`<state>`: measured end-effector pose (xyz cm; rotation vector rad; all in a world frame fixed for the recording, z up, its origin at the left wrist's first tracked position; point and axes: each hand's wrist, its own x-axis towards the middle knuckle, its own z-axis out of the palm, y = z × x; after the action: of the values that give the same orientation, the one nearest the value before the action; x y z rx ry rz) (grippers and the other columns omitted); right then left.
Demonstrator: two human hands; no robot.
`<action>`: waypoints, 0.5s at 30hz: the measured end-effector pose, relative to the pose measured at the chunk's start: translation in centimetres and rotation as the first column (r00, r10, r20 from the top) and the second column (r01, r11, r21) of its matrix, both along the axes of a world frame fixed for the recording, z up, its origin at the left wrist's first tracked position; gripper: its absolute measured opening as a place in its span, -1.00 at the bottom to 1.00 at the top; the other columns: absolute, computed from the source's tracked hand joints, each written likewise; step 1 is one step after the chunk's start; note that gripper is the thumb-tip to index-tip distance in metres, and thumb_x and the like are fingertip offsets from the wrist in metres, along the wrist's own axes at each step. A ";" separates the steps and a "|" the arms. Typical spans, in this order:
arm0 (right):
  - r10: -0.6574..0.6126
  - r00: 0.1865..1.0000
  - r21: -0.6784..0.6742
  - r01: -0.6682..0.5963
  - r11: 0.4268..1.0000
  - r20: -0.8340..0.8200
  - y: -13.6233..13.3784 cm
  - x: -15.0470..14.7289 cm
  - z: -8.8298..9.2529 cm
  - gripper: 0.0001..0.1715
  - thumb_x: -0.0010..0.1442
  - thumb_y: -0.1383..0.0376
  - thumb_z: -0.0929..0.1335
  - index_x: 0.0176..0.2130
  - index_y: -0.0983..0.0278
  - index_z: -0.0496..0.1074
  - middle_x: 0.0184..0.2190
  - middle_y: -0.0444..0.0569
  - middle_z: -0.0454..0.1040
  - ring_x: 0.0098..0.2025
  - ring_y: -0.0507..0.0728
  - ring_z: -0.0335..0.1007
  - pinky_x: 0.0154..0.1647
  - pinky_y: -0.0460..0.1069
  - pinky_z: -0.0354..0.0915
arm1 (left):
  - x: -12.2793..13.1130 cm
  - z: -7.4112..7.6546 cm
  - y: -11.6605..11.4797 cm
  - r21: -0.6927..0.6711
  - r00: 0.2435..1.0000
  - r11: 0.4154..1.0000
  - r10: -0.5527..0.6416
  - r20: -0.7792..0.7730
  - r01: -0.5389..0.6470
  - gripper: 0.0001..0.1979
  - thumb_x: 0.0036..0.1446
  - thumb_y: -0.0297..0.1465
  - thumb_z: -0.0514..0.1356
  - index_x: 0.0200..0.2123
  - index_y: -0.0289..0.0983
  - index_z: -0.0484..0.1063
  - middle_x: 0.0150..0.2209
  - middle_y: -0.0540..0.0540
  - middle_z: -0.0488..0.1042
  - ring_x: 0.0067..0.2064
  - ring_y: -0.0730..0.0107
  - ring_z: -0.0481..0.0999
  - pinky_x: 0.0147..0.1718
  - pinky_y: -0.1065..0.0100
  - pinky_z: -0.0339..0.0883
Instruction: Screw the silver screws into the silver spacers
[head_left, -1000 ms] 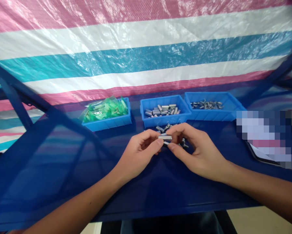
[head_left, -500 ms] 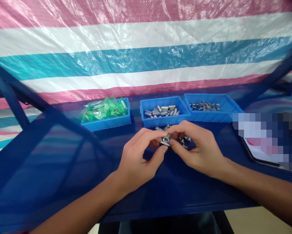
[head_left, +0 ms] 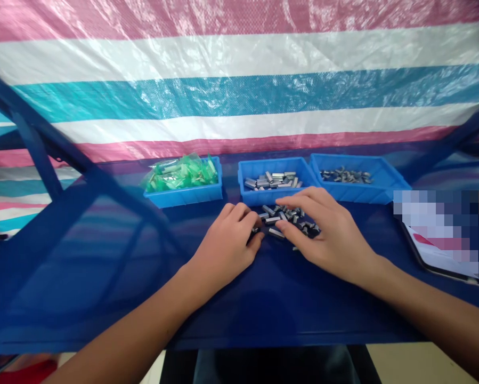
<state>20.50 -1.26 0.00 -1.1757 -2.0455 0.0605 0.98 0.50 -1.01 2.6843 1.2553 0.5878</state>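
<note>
My left hand (head_left: 231, 240) rests low on the blue table with its fingers curled. A small metal piece, apparently a hex standoff (head_left: 256, 230), shows at its fingertips, mostly hidden by them. To its right, my right hand (head_left: 327, 229) hovers with thumb and forefinger apart and nothing visible between them. Under and beside its fingers lies a loose pile of silvery hex standoffs (head_left: 272, 220) and small screws (head_left: 310, 229). One standoff (head_left: 276, 233) lies close by the right thumb tip. The right hand covers part of the pile.
Behind the pile, a blue bin (head_left: 259, 198) holds more standoffs. A second bin (head_left: 355, 193), right of it, contains screws. Further left, another bin (head_left: 187, 196) carries green pieces in clear plastic. A phone-like device (head_left: 431, 250) lies at right. Blue frame bars (head_left: 35, 144) and a striped sheet (head_left: 239, 96) stand behind.
My hands were together, pinching a hex standoff and a flat metal piece above the table. Now they are apart: the left is lower with curled fingers, the right has opened over the pile.
</note>
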 end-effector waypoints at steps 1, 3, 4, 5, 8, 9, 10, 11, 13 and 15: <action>0.018 1.000 -0.019 -0.018 1.000 -0.011 -0.2 -0.2 0.0 -0.75 0.20 0.27 0.33 -0.09 0.24 0.40 -0.26 0.03 0.44 -0.17 0.17 0.36 -0.14 0.08 0.30 | -0.1 0.0 0.0 0.008 1.000 1.000 0.011 -0.027 -0.011 -0.86 0.19 -0.42 0.07 -0.29 -0.31 0.41 -0.24 -0.14 0.41 -0.17 0.23 0.32 -0.15 0.19 0.30; 0.033 0.999 -0.052 -0.034 0.998 -0.024 -0.3 -0.3 -0.2 -0.77 0.20 0.28 0.34 -0.11 0.24 0.41 -0.27 0.02 0.45 -0.17 0.17 0.36 -0.15 0.07 0.30 | -0.2 0.1 0.1 0.020 0.998 0.999 0.030 -0.057 -0.029 -0.84 0.21 -0.44 0.04 -0.31 -0.31 0.40 -0.27 -0.13 0.41 -0.19 0.24 0.32 -0.17 0.20 0.30; 0.035 0.999 -0.069 -0.037 0.997 -0.026 -0.3 -0.3 -0.2 -0.78 0.20 0.28 0.34 -0.11 0.24 0.41 -0.28 0.01 0.45 -0.18 0.17 0.36 -0.16 0.07 0.30 | -0.3 0.2 0.2 0.023 0.998 0.999 0.037 -0.060 -0.035 -0.84 0.21 -0.45 0.02 -0.31 -0.31 0.40 -0.27 -0.13 0.41 -0.20 0.24 0.33 -0.18 0.20 0.30; 0.038 0.999 -0.085 -0.040 0.996 -0.027 -0.2 -0.3 -0.3 -0.79 0.20 0.28 0.33 -0.12 0.24 0.41 -0.29 0.01 0.45 -0.19 0.17 0.36 -0.18 0.07 0.30 | -0.3 0.2 0.2 0.022 0.998 0.999 0.041 -0.054 -0.040 -0.83 0.20 -0.48 0.01 -0.30 -0.30 0.40 -0.26 -0.13 0.42 -0.20 0.25 0.34 -0.18 0.20 0.30; 0.064 0.997 -0.119 -0.068 0.991 -0.039 -0.1 -0.2 -0.5 -0.81 0.20 0.28 0.33 -0.15 0.24 0.41 -0.31 0.00 0.45 -0.22 0.15 0.36 -0.20 0.06 0.29 | -0.3 0.4 0.1 -0.052 0.997 0.997 0.055 0.050 -0.052 -0.78 0.13 -0.59 -0.01 -0.25 -0.28 0.39 -0.19 -0.12 0.42 -0.20 0.30 0.39 -0.20 0.23 0.32; 0.076 0.996 -0.124 -0.081 0.989 -0.047 -0.2 -0.2 -0.6 -0.81 0.19 0.29 0.33 -0.15 0.23 0.41 -0.31 -0.01 0.46 -0.23 0.15 0.36 -0.20 0.05 0.29 | -0.2 0.6 0.0 -0.100 0.991 0.994 0.059 0.121 -0.047 -0.76 0.10 -0.61 -0.01 -0.25 -0.27 0.39 -0.18 -0.11 0.42 -0.20 0.32 0.41 -0.20 0.25 0.34; 0.087 0.995 -0.130 -0.094 0.987 -0.057 -0.2 -0.3 -0.6 -0.81 0.19 0.29 0.33 -0.15 0.23 0.41 -0.32 -0.01 0.46 -0.24 0.14 0.35 -0.21 0.05 0.29 | -0.1 0.8 -0.1 -0.164 0.975 0.986 0.064 0.212 -0.029 -0.76 0.08 -0.61 0.00 -0.25 -0.27 0.38 -0.18 -0.10 0.42 -0.20 0.35 0.43 -0.20 0.28 0.36; 0.097 0.993 -0.139 -0.106 0.985 -0.069 -0.3 -0.3 -0.6 -0.80 0.18 0.30 0.33 -0.14 0.23 0.41 -0.34 -0.02 0.46 -0.25 0.13 0.35 -0.23 0.04 0.28 | 0.1 1.1 -0.2 -0.244 0.946 0.970 0.075 0.314 0.004 -0.77 0.08 -0.60 0.02 -0.25 -0.26 0.37 -0.19 -0.09 0.43 -0.20 0.38 0.46 -0.19 0.30 0.38; 0.114 0.989 -0.166 -0.129 0.978 -0.097 -0.4 -0.4 -0.6 -0.77 0.18 0.30 0.34 -0.12 0.23 0.40 -0.37 -0.05 0.46 -0.29 0.11 0.35 -0.27 0.02 0.27 | 0.4 1.7 -0.4 -0.407 0.852 0.908 0.129 0.507 0.105 -0.83 0.09 -0.55 0.08 -0.24 -0.26 0.34 -0.18 -0.08 0.44 -0.18 0.41 0.50 -0.17 0.35 0.41; 0.127 0.984 -0.210 -0.151 0.966 -0.124 -0.5 -0.4 -0.4 -0.79 0.19 0.27 0.33 -0.13 0.24 0.40 -0.40 -0.07 0.46 -0.33 0.09 0.35 -0.30 -0.01 0.25 | 0.6 2.2 -0.5 -0.499 0.753 0.844 0.196 0.628 0.197 -0.86 0.11 -0.49 0.13 -0.22 -0.26 0.31 -0.17 -0.08 0.44 -0.16 0.42 0.52 -0.17 0.38 0.43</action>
<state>20.06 -1.72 -0.40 -1.1300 -2.0596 0.4197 1.55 -0.01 1.23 1.7519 0.9987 0.9141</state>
